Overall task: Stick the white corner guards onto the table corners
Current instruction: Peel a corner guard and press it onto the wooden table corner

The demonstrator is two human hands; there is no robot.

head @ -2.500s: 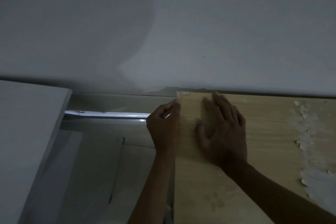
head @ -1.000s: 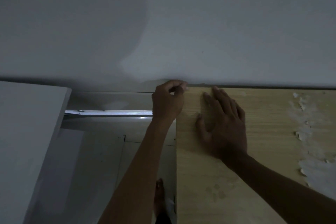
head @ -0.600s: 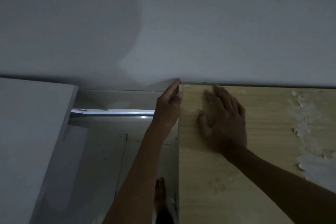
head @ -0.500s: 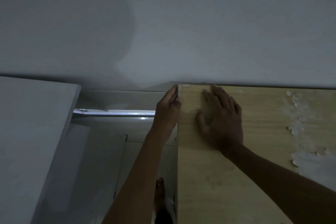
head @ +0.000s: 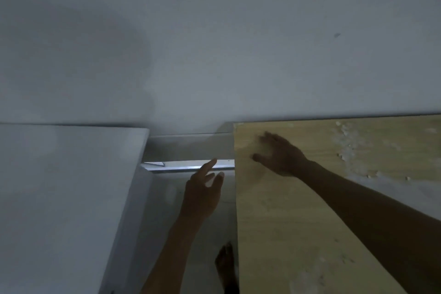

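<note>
Dim room; plain grey-white wall [head: 214, 43] across the upper half, with one small dark mark at upper right.

Wooden table [head: 298, 234], light grain finish, set against the wall at right; far left corner near centre frame. Flaked, peeling patches of surface finish [head: 348, 150] toward the right side of the top.

White corner guard [head: 238, 124], seen only as a small pale patch seated on the far left corner of the table top, against the wall; blurred, shape not readable.

Right hand [head: 278, 156], palm down, flat on the table top just short of that corner; fingers spread and straight, pointing toward the guard, fingertips close to it but apart. Nothing held.

Left hand [head: 202, 188], in the gap left of the table edge, clear of the wood; fingers extended and loosely parted, empty.

White furniture top [head: 66, 198], large, at left, well apart from the table across the gap.

Bright metallic strip [head: 181, 165], horizontal, low in the gap, behind the left hand.

Bare foot [head: 225, 262], on the pale floor beside the table's left edge, bottom of frame.
</note>
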